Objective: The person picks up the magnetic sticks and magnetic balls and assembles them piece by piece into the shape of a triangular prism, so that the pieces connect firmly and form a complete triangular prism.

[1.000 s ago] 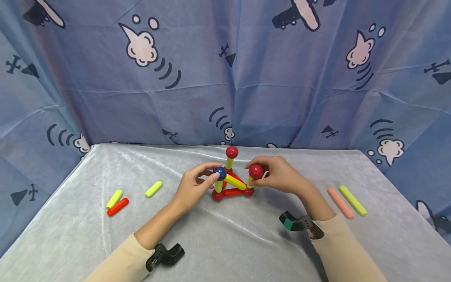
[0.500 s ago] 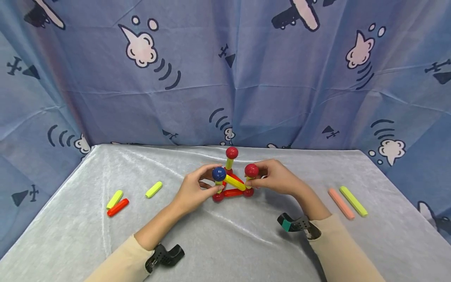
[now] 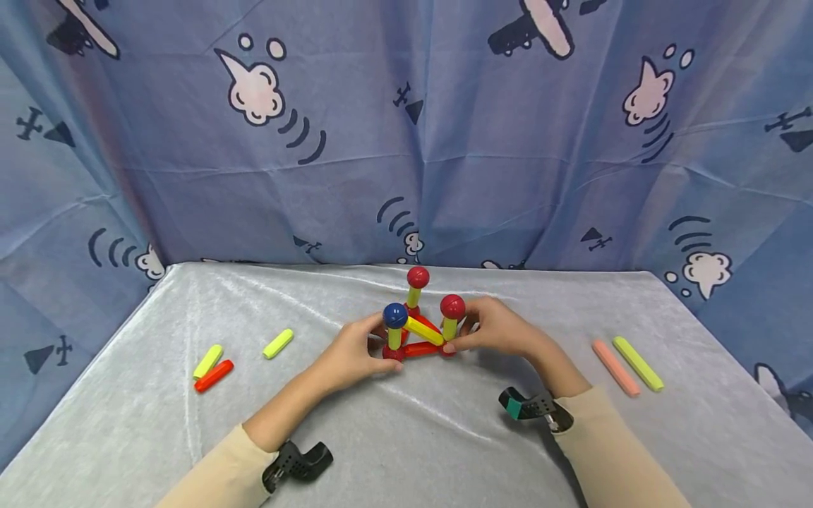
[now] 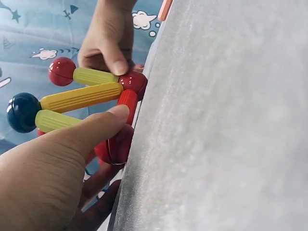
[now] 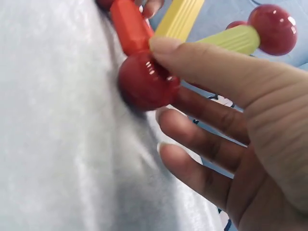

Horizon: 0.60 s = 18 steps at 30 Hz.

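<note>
A construction of magnetic rods and balls stands on the cloth. Red rods (image 3: 422, 349) join red balls in a triangular base, and short yellow-green rods (image 3: 394, 339) rise from its corners. These carry a blue ball (image 3: 395, 315) at front left, a red ball (image 3: 453, 307) at right and another red ball (image 3: 418, 277) at back. A yellow rod (image 3: 424, 330) slants from the blue ball down to the right base ball (image 5: 144, 82). My left hand (image 3: 349, 356) grips the front-left base ball (image 4: 115, 147), thumb along the red rod. My right hand (image 3: 498, 328) pinches the right base ball.
Left on the cloth lie two short yellow-green rods (image 3: 278, 343) and a red rod (image 3: 214, 376). A salmon rod (image 3: 615, 367) and a longer yellow-green rod (image 3: 638, 363) lie at right. A patterned blue curtain (image 3: 356, 141) hangs behind the table.
Both hands have slid down: the left from the blue ball to the base ball below it, the right from the upper red ball to its base ball. The right upright has straightened slightly leftward.
</note>
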Each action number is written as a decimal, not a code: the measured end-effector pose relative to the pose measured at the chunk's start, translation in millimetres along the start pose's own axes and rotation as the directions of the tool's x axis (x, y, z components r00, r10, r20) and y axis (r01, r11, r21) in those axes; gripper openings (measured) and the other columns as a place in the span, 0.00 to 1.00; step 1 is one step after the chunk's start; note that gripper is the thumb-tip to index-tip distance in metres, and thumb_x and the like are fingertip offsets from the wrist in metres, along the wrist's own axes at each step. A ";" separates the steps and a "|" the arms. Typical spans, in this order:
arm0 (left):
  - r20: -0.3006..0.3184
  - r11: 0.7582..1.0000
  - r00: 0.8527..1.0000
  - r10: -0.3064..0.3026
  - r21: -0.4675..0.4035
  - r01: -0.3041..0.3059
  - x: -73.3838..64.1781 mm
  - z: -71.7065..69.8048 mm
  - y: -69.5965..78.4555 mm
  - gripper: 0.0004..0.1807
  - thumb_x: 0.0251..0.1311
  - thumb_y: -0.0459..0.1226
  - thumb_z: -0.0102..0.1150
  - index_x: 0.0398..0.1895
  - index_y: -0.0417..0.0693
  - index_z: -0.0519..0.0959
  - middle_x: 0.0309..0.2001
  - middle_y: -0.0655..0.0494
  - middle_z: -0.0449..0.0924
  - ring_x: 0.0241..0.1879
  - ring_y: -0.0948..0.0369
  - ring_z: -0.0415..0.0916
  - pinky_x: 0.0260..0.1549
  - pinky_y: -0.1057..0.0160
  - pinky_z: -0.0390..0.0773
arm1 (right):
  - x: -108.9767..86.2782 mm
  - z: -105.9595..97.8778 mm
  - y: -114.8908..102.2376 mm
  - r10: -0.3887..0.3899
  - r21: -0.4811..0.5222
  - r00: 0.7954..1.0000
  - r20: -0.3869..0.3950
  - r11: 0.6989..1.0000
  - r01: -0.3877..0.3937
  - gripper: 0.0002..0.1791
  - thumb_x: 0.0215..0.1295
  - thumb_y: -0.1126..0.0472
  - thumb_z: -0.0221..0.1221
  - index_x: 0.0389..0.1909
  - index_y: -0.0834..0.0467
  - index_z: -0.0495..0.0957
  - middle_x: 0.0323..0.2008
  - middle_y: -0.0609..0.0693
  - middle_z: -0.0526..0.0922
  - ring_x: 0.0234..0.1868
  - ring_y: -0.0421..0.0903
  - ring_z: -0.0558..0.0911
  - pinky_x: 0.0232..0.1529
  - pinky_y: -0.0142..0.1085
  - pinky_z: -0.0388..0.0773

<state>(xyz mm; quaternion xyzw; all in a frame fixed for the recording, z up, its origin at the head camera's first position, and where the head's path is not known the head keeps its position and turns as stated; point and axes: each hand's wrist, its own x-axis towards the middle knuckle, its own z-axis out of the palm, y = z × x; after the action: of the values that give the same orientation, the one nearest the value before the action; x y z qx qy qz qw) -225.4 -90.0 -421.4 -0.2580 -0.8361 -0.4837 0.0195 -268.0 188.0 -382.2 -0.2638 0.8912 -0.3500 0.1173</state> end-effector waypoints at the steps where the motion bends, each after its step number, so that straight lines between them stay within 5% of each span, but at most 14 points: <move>1: 0.014 1.000 1.000 -0.004 0.024 0.004 -0.4 0.6 -1.2 0.33 0.46 0.33 0.79 0.59 0.45 0.77 0.46 0.51 0.84 0.44 0.58 0.83 0.47 0.61 0.85 | 0.2 0.7 2.1 0.002 0.001 1.000 0.009 1.000 -0.002 0.19 0.52 0.55 0.76 0.43 0.57 0.83 0.30 0.48 0.84 0.31 0.43 0.80 0.34 0.35 0.78; 5: 0.014 0.998 1.000 -0.016 0.064 0.015 0.0 0.6 -2.0 0.29 0.47 0.34 0.79 0.55 0.43 0.80 0.44 0.51 0.84 0.42 0.59 0.82 0.45 0.62 0.84 | 0.7 2.7 7.2 0.014 0.029 0.999 0.043 0.999 -0.016 0.18 0.51 0.56 0.77 0.40 0.57 0.83 0.26 0.48 0.83 0.29 0.45 0.78 0.32 0.34 0.77; 10: -0.080 0.992 0.994 -0.072 0.102 0.080 1.5 -1.3 -5.8 0.22 0.51 0.34 0.76 0.51 0.43 0.82 0.47 0.50 0.85 0.44 0.58 0.84 0.46 0.61 0.83 | 0.5 3.3 8.5 -0.031 0.091 0.992 0.124 0.996 0.020 0.18 0.50 0.59 0.77 0.39 0.60 0.83 0.28 0.50 0.86 0.29 0.43 0.82 0.32 0.32 0.79; 15: -0.202 0.976 0.965 -0.164 0.111 0.189 0.7 -2.7 -8.6 0.21 0.52 0.34 0.75 0.51 0.44 0.84 0.49 0.49 0.86 0.44 0.56 0.84 0.47 0.56 0.83 | 0.5 5.0 3.6 -0.096 0.193 0.969 0.226 0.980 0.052 0.19 0.56 0.62 0.73 0.47 0.63 0.84 0.40 0.56 0.89 0.39 0.44 0.88 0.43 0.32 0.85; 18: -0.265 0.961 0.941 -0.209 0.122 0.248 0.1 -3.2 -8.6 0.24 0.50 0.34 0.77 0.52 0.44 0.82 0.46 0.48 0.85 0.40 0.56 0.82 0.44 0.56 0.82 | 1.3 6.3 4.0 -0.056 0.212 0.972 0.229 0.977 0.007 0.18 0.60 0.61 0.71 0.50 0.63 0.83 0.44 0.57 0.89 0.41 0.45 0.88 0.44 0.34 0.86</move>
<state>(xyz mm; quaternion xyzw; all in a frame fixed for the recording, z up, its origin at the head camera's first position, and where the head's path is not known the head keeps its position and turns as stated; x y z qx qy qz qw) -230.1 -96.0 -426.6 -0.0939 -0.8860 -0.4455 0.0881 -268.1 186.2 -389.5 -0.3033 0.8249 -0.4106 0.2428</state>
